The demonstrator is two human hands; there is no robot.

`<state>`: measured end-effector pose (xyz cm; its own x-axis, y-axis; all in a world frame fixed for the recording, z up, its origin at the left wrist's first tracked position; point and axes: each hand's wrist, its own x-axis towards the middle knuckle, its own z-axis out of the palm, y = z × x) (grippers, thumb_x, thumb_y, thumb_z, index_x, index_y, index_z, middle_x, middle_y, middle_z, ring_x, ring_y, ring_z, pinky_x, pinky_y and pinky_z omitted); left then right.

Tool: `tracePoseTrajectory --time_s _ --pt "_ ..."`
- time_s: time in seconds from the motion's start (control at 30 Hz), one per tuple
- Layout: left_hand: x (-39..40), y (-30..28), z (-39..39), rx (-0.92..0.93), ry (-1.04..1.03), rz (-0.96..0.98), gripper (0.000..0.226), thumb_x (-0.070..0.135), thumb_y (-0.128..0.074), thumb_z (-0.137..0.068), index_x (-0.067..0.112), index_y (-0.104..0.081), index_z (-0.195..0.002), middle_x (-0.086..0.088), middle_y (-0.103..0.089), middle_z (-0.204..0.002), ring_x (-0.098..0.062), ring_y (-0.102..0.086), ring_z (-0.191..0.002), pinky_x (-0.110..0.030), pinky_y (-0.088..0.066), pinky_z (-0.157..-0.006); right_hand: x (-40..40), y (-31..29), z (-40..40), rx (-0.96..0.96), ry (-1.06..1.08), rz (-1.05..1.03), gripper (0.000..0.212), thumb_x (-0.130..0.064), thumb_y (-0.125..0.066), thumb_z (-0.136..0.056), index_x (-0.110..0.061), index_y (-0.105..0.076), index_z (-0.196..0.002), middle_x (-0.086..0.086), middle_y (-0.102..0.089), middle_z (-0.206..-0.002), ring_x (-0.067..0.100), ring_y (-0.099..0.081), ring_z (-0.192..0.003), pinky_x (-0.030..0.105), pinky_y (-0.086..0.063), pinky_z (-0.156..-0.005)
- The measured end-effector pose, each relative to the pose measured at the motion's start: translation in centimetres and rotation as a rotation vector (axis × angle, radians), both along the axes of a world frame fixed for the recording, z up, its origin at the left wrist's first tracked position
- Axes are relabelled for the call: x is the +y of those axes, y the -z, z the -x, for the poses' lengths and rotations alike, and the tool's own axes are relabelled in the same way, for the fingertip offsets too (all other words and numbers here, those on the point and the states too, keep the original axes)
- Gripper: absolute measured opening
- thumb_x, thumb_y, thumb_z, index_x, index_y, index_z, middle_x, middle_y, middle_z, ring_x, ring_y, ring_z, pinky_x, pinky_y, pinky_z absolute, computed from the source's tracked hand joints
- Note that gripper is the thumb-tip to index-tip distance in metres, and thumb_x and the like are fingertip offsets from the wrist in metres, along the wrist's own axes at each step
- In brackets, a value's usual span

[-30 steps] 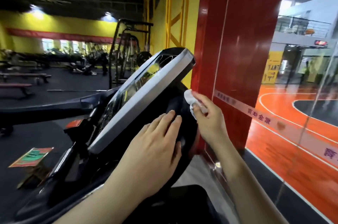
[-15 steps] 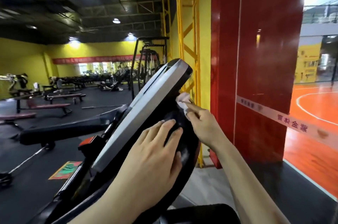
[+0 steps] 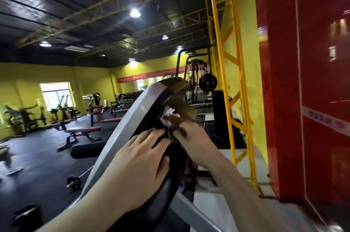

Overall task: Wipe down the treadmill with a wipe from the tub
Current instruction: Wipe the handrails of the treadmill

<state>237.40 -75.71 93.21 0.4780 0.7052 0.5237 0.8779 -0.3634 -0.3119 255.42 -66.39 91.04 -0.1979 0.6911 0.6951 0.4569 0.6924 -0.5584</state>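
Note:
The treadmill console (image 3: 132, 124) rises edge-on in front of me, with a grey rim and a black rounded back. My left hand (image 3: 140, 167) rests flat on the black back with its fingers straight. My right hand (image 3: 191, 137) pinches a crumpled white wipe (image 3: 167, 116) and presses it against the back of the console near the top. The hand and wipe are blurred by motion. No tub is in view.
A red pillar (image 3: 303, 99) and a yellow lattice column (image 3: 233, 80) stand close on the right. Weight benches (image 3: 83, 131), a barbell (image 3: 75, 180) on the black floor and a rack with a plate (image 3: 207, 82) fill the gym to the left and behind.
My view has swung left and up, away from the orange court. My right hand has kept the wipe on the upper back of the console. My left hand stays flat on it.

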Motion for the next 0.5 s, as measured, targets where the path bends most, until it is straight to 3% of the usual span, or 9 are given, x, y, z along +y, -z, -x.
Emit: tracePoseTrajectory --time_s 0.03,0.1,0.2,0.27,0.3,0.37,0.43,0.5 --pt "0.2 0.1 -0.1 0.019 -0.024 0.01 0.046 0.044 -0.036 -0.095 0.028 -0.064 -0.129 0.007 -0.059 -0.14 -0.018 -0.054 -0.133 -0.029 -0.04 -0.11 0.4 -0.1 -0.1 -0.042 -0.032 0.043 0.028 -0.014 -0.055 -0.1 -0.034 -0.072 -0.108 -0.026 -0.065 -0.098 -0.015 -0.055 -0.088 0.001 -0.037 -0.073" --pt "0.4 0.0 -0.4 0.013 -0.028 0.064 0.061 0.052 -0.023 -0.095 0.033 -0.053 -0.144 0.013 -0.044 -0.155 -0.01 -0.036 -0.147 -0.022 -0.019 -0.118 2.6 -0.4 -0.8 -0.049 -0.021 0.099 0.022 -0.02 -0.052 -0.103 -0.024 -0.071 -0.112 -0.01 -0.063 -0.097 0.001 -0.058 -0.089 0.006 -0.038 -0.069" --pt "0.9 -0.3 -0.5 -0.038 0.004 0.156 0.08 0.061 -0.003 -0.086 0.039 -0.03 -0.158 0.024 -0.016 -0.165 0.004 -0.003 -0.153 -0.011 0.005 -0.114 8.2 -1.7 -1.8 -0.007 -0.05 0.12 0.033 -0.017 -0.046 -0.107 -0.01 -0.061 -0.135 0.0 -0.057 -0.112 0.015 -0.052 -0.105 0.018 -0.038 -0.089" --pt "0.9 -0.3 -0.5 -0.025 0.013 0.106 0.072 0.058 -0.011 -0.093 0.037 -0.036 -0.156 0.022 -0.025 -0.163 0.005 -0.009 -0.152 -0.01 0.003 -0.117 12.6 -3.1 -2.1 -0.042 -0.054 0.233 0.025 -0.02 -0.044 -0.107 -0.019 -0.062 -0.124 -0.001 -0.052 -0.109 0.013 -0.048 -0.102 0.022 -0.04 -0.086" --pt "0.7 -0.2 -0.6 -0.016 0.006 0.083 0.066 0.054 -0.016 -0.096 0.035 -0.041 -0.154 0.019 -0.032 -0.162 0.003 -0.014 -0.152 -0.011 -0.001 -0.118 15.3 -3.5 -2.4 -0.047 -0.074 0.276 0.015 -0.022 -0.045 -0.106 -0.027 -0.06 -0.106 0.0 -0.051 -0.104 0.009 -0.049 -0.096 0.019 -0.039 -0.08" --pt "0.6 0.0 -0.6 -0.026 -0.005 0.097 0.064 0.051 -0.016 -0.098 0.034 -0.04 -0.155 0.019 -0.03 -0.162 0.003 -0.013 -0.152 -0.013 -0.002 -0.119 21.7 -3.3 -3.4 0.003 -0.121 0.319 0.017 -0.028 -0.047 -0.095 -0.025 -0.048 -0.079 0.001 -0.049 -0.083 -0.002 -0.05 -0.073 0.018 -0.039 -0.068" --pt "0.6 0.1 -0.5 -0.038 0.006 0.11 0.065 0.051 -0.015 -0.098 0.034 -0.038 -0.156 0.019 -0.027 -0.164 0.004 -0.01 -0.152 -0.015 0.001 -0.118 27.8 -1.9 -4.9 -0.02 -0.145 0.379 0.019 -0.03 -0.047 -0.091 -0.019 -0.049 -0.075 -0.001 -0.05 -0.072 0.004 -0.051 -0.064 0.025 -0.041 -0.062" --pt "0.6 0.0 -0.6 -0.04 0.008 0.101 0.064 0.051 -0.015 -0.099 0.034 -0.038 -0.156 0.019 -0.026 -0.164 0.005 -0.009 -0.152 -0.015 -0.001 -0.118 26.7 -1.6 -5.6 0.025 -0.173 0.391 0.024 -0.021 -0.043 -0.098 -0.017 -0.051 -0.075 -0.007 -0.056 -0.065 0.002 -0.052 -0.055 0.022 -0.042 -0.055"
